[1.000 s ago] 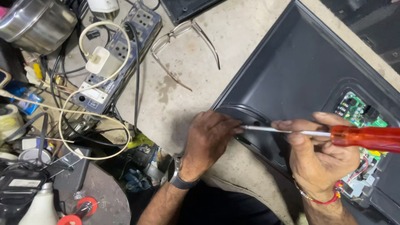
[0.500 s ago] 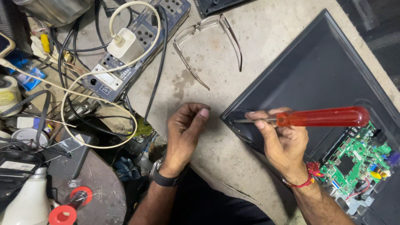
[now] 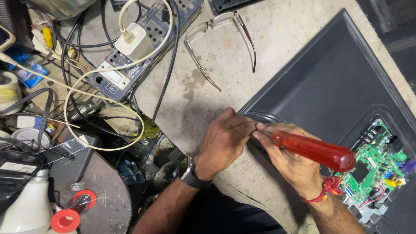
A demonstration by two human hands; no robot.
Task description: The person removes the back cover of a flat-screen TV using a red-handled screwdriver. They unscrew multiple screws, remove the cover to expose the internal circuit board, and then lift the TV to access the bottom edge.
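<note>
A white rectangular label (image 3: 113, 78) sits on the grey-blue power strip (image 3: 143, 47), up and to the left of the fingers, with a white plug-in charger block (image 3: 138, 41) just above it. Far left of the fingers, at the frame's lower corner, a white plastic bottle (image 3: 24, 212) carries a pale sticker (image 3: 15, 167) on its black cap.

The right hand (image 3: 288, 158) has its fingers clenched around the red-handled screwdriver (image 3: 314, 150), thumb and forefinger pinching near where the shaft begins. The handle slants down to the right, away from the fingertips; the metal tip is hidden between the two hands. The left hand (image 3: 223, 143) is curled, its fingertips meeting the right fingertips at the corner of the large dark plastic back panel (image 3: 333, 82); whether it pinches anything cannot be told. The panel lies on the grey stone bench (image 3: 281, 30). A green circuit board (image 3: 377, 160) shows just right of the handle's end. Clear-framed spectacles (image 3: 221, 39) lie above the fingers.
</note>
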